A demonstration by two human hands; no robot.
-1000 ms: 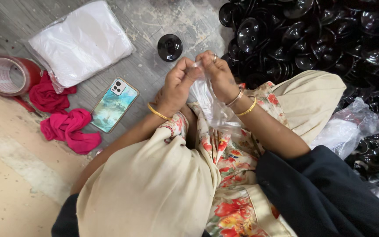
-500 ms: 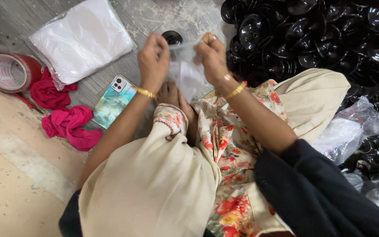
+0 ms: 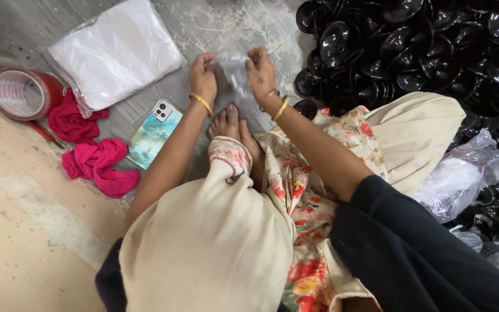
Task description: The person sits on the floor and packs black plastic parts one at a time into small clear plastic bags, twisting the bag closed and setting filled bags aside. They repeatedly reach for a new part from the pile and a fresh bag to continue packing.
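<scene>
Left hand [image 3: 204, 77] and right hand [image 3: 260, 72], fingers closed, pinch opposite edges of a clear plastic bag [image 3: 233, 78] held just above the floor [image 3: 215, 23]. The film looks light, limp and slippery, best gripped at its edges. Nearby: black discs [image 3: 411, 52], phone [image 3: 154, 133], bag stack [image 3: 116, 52], tape roll [image 3: 21, 92].

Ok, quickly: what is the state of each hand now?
Left hand: closed, gripping the clear plastic bag.
Right hand: closed on the same bag's other edge.
</scene>
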